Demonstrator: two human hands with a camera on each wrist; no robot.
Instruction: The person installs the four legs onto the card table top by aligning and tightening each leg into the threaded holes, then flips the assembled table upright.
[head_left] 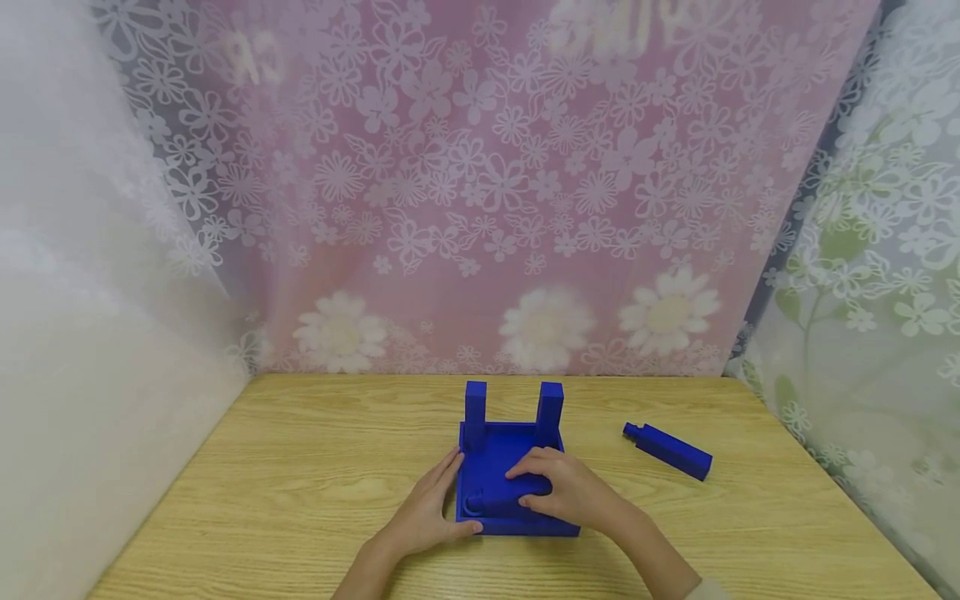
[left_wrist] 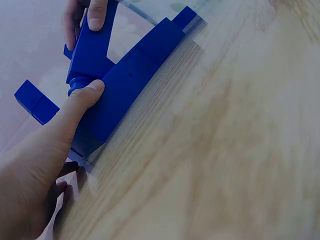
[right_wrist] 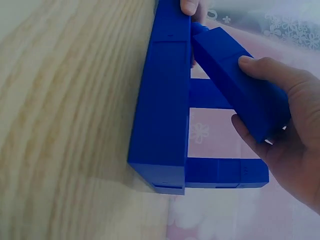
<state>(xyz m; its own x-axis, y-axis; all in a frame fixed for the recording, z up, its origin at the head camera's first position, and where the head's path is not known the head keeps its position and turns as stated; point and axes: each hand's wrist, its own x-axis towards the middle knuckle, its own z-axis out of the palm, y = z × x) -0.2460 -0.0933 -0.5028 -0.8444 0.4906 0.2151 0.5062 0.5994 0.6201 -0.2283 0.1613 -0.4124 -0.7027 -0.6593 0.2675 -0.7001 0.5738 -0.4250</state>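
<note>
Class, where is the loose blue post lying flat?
In the head view, the loose blue post lies on the wooden table, to the right of the blue tray and the right hand.

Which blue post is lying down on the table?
The post to the right of the tray; two others stand in it, and the right hand holds another.

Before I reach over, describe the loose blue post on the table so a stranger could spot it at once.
On the wood-grain table, find the square blue tray. To its right lies the loose post, narrow end on the tray side. Unlike the two upright posts and the held post in the right hand, it rests flat on the table, untouched.
</note>
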